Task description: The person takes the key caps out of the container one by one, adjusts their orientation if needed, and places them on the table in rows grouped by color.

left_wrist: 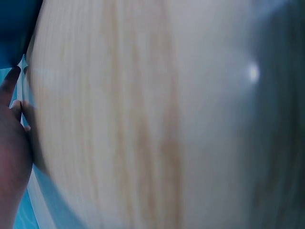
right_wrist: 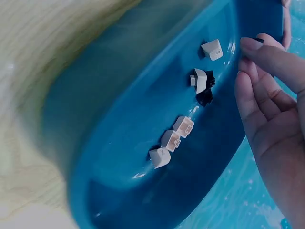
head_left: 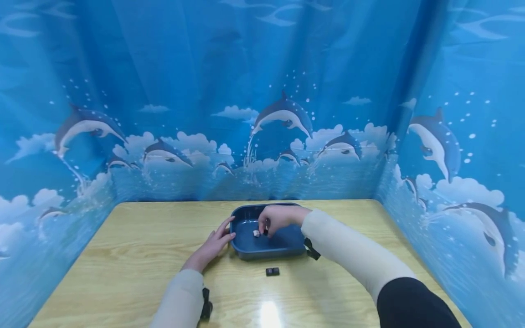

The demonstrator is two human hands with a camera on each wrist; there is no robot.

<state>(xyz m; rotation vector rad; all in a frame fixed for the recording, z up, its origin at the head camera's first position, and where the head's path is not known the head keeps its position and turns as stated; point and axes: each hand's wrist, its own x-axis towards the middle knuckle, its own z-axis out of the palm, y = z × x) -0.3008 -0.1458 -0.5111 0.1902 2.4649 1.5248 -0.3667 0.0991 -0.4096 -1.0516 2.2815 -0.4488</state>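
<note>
With my right hand (head_left: 280,217) I'm reaching down into the tray (head_left: 270,256), and thumb and fingers are pinching a small dark piece (right_wrist: 260,41); my fingers are covering most of it, so I'm not making out its shape. My left hand (head_left: 212,246) is resting at the tray's left rim, touching it with fairly straight fingers rather than gripping.

Along the tray floor, pale keycaps (right_wrist: 212,49) are lying scattered, some tipped with their undersides showing, and black keycaps (right_wrist: 205,98) are lying close against one of the pale ones. Out on the table (head_left: 135,255), just in front of the tray, a dark pair (head_left: 272,271) is lying side by side.

Judging by this layout, I'm well along: most of the loose pieces showing are sitting inside the tray, and only the dark pair is lying outside. Whether I'm setting my pinched piece down or lifting it out, I'm not able to tell.
</note>
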